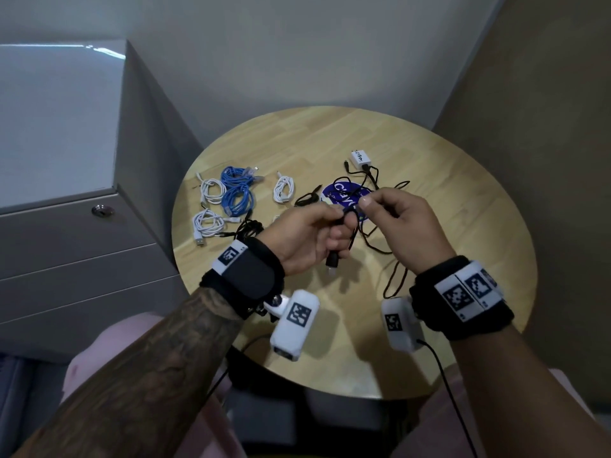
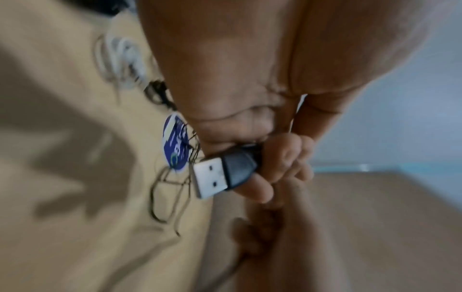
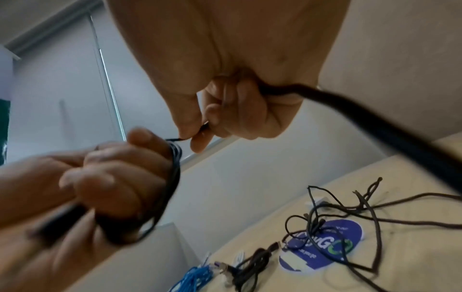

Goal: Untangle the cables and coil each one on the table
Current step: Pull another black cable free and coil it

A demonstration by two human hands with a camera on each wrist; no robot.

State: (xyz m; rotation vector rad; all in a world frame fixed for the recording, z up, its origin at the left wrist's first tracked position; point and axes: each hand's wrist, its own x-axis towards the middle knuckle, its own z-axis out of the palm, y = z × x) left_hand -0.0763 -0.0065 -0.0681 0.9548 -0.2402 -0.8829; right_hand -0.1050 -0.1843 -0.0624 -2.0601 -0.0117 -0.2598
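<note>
My left hand (image 1: 317, 233) is held above the round wooden table (image 1: 463, 180) and grips a black cable's USB plug (image 2: 220, 174), which sticks out below the fist (image 1: 332, 261). Loops of that black cable (image 3: 172, 177) are wound round my left fingers (image 3: 112, 183). My right hand (image 1: 396, 219) pinches the same cable (image 3: 200, 130) between thumb and forefinger right beside the left hand; the cable trails from the palm (image 3: 375, 122) down to the table. A loose tangle of black cables (image 1: 373, 226) lies under both hands.
Coiled white cables (image 1: 211, 190), two blue coils (image 1: 236, 190), another white coil (image 1: 284, 190) and a black coil (image 1: 248, 226) lie at the table's left. A white charger (image 1: 358, 158) sits far, a round blue sticker (image 1: 344, 198) mid-table. A grey cabinet (image 1: 82, 160) stands left.
</note>
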